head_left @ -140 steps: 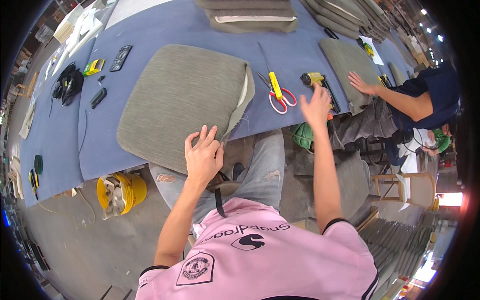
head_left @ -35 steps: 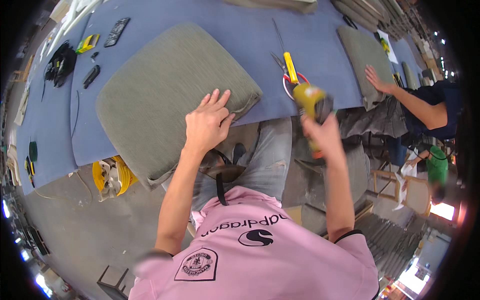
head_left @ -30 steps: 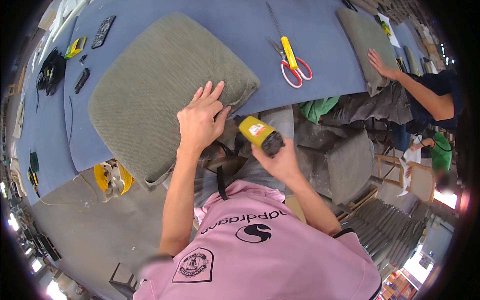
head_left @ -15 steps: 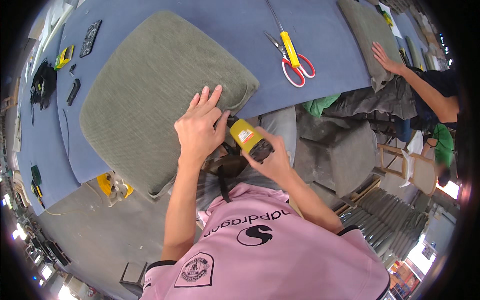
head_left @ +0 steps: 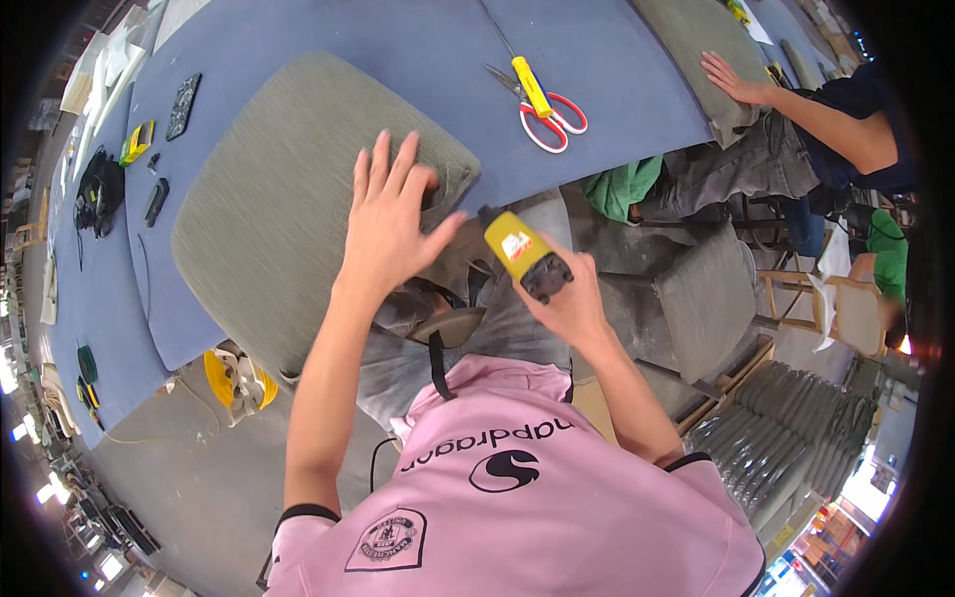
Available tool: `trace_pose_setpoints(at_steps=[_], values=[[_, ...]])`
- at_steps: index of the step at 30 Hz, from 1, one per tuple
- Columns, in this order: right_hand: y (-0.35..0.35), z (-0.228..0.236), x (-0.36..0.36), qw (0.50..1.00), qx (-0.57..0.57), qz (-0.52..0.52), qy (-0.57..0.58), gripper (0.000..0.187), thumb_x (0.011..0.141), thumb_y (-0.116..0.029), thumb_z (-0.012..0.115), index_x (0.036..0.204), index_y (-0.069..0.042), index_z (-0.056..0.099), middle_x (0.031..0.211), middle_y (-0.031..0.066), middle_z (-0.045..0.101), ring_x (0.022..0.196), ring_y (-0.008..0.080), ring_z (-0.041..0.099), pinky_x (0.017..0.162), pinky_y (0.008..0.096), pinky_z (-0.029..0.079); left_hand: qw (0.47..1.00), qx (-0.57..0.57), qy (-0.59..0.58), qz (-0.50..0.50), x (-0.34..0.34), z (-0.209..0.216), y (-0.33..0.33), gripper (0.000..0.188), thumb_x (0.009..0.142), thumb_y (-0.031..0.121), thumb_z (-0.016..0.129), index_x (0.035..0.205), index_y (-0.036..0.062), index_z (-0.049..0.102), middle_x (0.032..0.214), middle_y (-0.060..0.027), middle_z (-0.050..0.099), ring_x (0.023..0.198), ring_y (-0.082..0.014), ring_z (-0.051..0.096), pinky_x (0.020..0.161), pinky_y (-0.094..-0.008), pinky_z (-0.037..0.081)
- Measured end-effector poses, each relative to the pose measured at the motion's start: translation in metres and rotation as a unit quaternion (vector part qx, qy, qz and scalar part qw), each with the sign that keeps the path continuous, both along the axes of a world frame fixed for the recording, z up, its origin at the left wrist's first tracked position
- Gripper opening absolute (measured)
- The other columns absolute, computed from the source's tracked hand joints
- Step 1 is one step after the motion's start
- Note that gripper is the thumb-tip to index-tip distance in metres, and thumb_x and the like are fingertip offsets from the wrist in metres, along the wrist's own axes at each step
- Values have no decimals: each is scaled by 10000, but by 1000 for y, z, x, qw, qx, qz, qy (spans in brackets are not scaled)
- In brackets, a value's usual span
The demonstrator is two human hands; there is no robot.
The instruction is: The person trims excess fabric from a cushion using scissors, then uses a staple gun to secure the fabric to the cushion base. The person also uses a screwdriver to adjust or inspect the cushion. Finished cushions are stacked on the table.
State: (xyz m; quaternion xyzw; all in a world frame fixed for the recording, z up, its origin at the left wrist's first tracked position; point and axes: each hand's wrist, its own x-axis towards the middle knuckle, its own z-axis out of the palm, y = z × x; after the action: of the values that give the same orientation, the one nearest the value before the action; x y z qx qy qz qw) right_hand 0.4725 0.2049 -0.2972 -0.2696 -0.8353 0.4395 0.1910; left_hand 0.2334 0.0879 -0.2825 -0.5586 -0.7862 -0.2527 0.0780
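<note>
A grey-green upholstered seat cushion (head_left: 279, 179) lies on the blue worktable, its near edge overhanging. My left hand (head_left: 388, 234) rests over the cushion's near right part with fingers stretched and spread, the thumb sticking out toward the right. In my right hand (head_left: 572, 310) is a staple gun with a yellow body (head_left: 512, 244) and black ends. Its black nose points up and left, a small gap away from the cushion's folded corner (head_left: 453, 184). The cushion's underside is hidden.
Red-and-white-handled scissors (head_left: 550, 121) and a yellow-handled screwdriver (head_left: 530, 87) lie beyond the cushion. A phone (head_left: 183, 106) and a yellow box (head_left: 137, 142) sit at the left. At the right, another person's hand (head_left: 734, 80) rests on a second cushion (head_left: 686, 50).
The staple gun has drawn back from the cushion's edge, to the right. My left hand's fingers have spread wider and its thumb has come away from the edge. The whole view has shifted slightly.
</note>
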Motion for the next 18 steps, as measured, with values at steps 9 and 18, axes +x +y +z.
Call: trace_pose_setpoints(at_steps=[9,18], values=[[24,-4,-44,999,-17,36,28,514,750,0,835,1246,-2,700,929,242,762,844,455,735,706,400,577,997,47,-54,-39,-37,-36,44,186,1009,219,714,950,43,708,1301,-101,768,1380,-405,626,1241,-572,404],[28,8,-53,998,18,36,-40,576,713,-17,845,1268,-6,691,950,236,766,874,471,719,777,448,577,997,44,-65,-16,-37,-38,45,196,984,232,752,918,50,721,1272,-84,783,1352,-376,656,1221,-558,438]])
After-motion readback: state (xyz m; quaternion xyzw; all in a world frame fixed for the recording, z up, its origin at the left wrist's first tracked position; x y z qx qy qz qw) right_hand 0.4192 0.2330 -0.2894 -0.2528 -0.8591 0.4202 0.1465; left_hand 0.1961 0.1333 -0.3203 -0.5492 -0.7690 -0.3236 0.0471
